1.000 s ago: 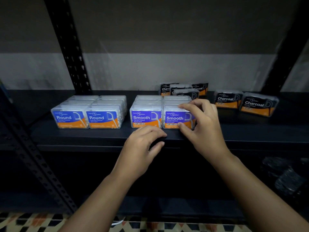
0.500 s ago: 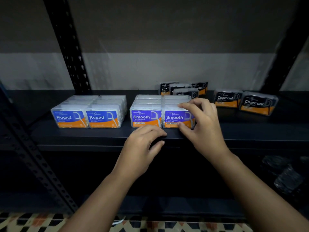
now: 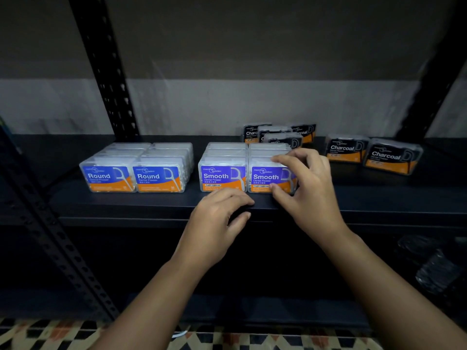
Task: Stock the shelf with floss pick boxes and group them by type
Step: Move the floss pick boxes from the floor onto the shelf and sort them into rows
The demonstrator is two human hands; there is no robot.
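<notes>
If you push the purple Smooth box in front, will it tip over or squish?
The clear plastic purple-labelled Smooth box probably slides rather than tips: it sits low and wide. It looks rigid, so unlikely to squish. Likely light, since the right hand manages it with a fingertip pinch.

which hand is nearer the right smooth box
Right. The right hand grips the right Smooth box, fingers on top and thumb at its lower front. The left hand rests on the shelf edge, below the left Smooth box.

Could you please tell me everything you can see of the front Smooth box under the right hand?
The front right Smooth box is a clear plastic case with a purple and orange label picturing a white floss pick. It stands upright at the shelf front, against its twin Smooth box, heading a row. The right hand pinches it, fingers on top, thumb at its lower front.
</notes>
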